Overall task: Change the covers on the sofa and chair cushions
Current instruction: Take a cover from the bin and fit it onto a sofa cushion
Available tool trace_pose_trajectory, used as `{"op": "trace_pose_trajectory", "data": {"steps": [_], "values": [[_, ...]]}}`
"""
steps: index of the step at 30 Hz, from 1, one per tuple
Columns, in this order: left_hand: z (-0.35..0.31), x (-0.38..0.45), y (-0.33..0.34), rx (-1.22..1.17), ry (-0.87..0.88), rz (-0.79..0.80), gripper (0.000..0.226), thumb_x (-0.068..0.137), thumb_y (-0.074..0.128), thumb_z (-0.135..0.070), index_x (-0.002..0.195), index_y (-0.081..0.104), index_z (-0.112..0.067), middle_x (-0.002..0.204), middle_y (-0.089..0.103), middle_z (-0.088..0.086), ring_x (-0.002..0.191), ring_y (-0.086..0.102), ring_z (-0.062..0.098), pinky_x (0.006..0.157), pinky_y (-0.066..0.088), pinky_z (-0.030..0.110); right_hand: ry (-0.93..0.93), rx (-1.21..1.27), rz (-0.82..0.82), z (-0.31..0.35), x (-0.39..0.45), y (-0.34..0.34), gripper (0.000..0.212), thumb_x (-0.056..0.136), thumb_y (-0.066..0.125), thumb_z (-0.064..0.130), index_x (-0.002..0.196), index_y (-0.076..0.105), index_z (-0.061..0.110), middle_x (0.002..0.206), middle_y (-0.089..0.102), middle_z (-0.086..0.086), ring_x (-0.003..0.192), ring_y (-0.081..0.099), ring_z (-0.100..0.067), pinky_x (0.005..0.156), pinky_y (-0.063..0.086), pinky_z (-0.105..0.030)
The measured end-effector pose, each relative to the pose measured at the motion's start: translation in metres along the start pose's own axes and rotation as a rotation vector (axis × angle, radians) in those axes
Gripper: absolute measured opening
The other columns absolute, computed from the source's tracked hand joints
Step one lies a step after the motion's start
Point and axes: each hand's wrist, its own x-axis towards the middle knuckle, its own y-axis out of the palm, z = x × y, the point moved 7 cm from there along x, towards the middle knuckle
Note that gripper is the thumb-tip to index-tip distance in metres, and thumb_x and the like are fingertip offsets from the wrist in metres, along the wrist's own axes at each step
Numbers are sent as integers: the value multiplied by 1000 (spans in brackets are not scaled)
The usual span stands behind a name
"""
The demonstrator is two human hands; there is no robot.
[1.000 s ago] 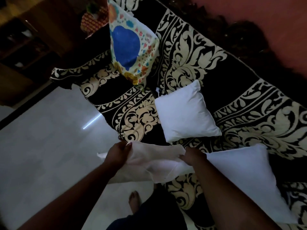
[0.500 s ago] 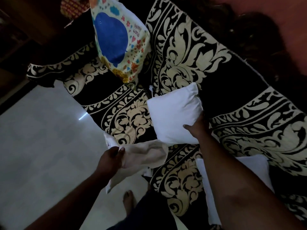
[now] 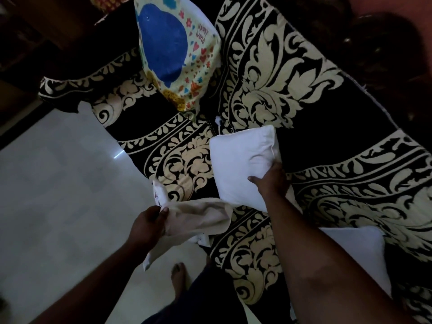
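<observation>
Left hand [image 3: 149,220]: grasping limp cream cover [image 3: 198,216] | Right hand [image 3: 271,181]: grasping white cushion [image 3: 240,164] edge | Sofa [image 3: 327,127]: patterned; second white cushion [image 3: 355,249] near.

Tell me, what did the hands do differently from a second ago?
The right hand let go of the cream cover, reached forward and gripped the bare white cushion on the sofa. The left hand kept holding the cover. The printed cushion stayed put.
</observation>
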Motion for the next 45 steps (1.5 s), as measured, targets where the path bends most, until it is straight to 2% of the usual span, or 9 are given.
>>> {"op": "trace_pose_trajectory", "data": {"steps": [5,8,12,16,23,31,39,42,45], "values": [[12,-3,-6,3,-1,-20,40,103,51,-35,78,64,-6,68,67,9,70,63,23,68,46,37,83,57,34,5,-15,13,120,48,94,57,142,33,14,139,53,-15,126,53,-37,102,44,-53],[13,-7,-12,19,40,-41,41,104,50,-35,79,63,-4,69,66,12,70,62,24,66,44,37,79,-75,24,6,-24,17,92,60,88,58,134,52,16,137,55,-13,127,50,-36,101,41,-50],[15,-9,-19,33,62,-67,42,104,51,-35,75,60,-5,68,64,13,69,61,25,64,41,37,-107,-133,-141,15,-39,7,61,68,82,52,112,65,14,121,57,-14,115,52,-37,92,44,-47],[24,-11,-29,-8,75,-81,42,103,51,-36,74,60,-8,68,64,11,69,61,27,66,44,38,-266,-32,-126,25,-68,2,62,75,80,43,118,57,4,115,62,-21,102,62,-42,79,52,-46],[39,-27,-73,-92,137,-191,37,104,49,-36,80,66,-13,76,66,5,74,60,23,65,36,32,-498,83,-253,7,-158,-36,64,74,82,38,123,57,4,114,65,-18,95,65,-41,77,53,-48],[74,-57,-165,-235,212,-360,36,105,45,-33,87,68,-12,82,65,2,80,58,21,65,34,30,-818,171,-467,20,-301,-115,34,77,74,29,97,67,3,89,66,-11,85,65,-34,70,50,-41],[108,-80,-272,-331,386,-440,38,105,45,-37,101,71,-10,95,72,8,92,64,24,82,47,35,-1144,16,-615,81,-441,-131,50,73,63,27,118,50,9,107,64,-17,103,56,-33,91,45,-47],[125,-82,-302,-302,404,-453,39,105,47,-37,101,74,-9,95,73,9,91,64,24,76,40,30,-1206,-33,-637,97,-474,-122,57,75,54,35,123,48,6,112,64,-20,109,52,-32,97,40,-48],[137,-81,-323,-268,428,-416,42,104,48,-42,81,70,-14,74,69,6,78,66,26,67,44,33,-1269,-19,-668,103,-498,-117,61,78,57,38,128,49,4,118,62,-20,114,51,-31,101,39,-48]]}}
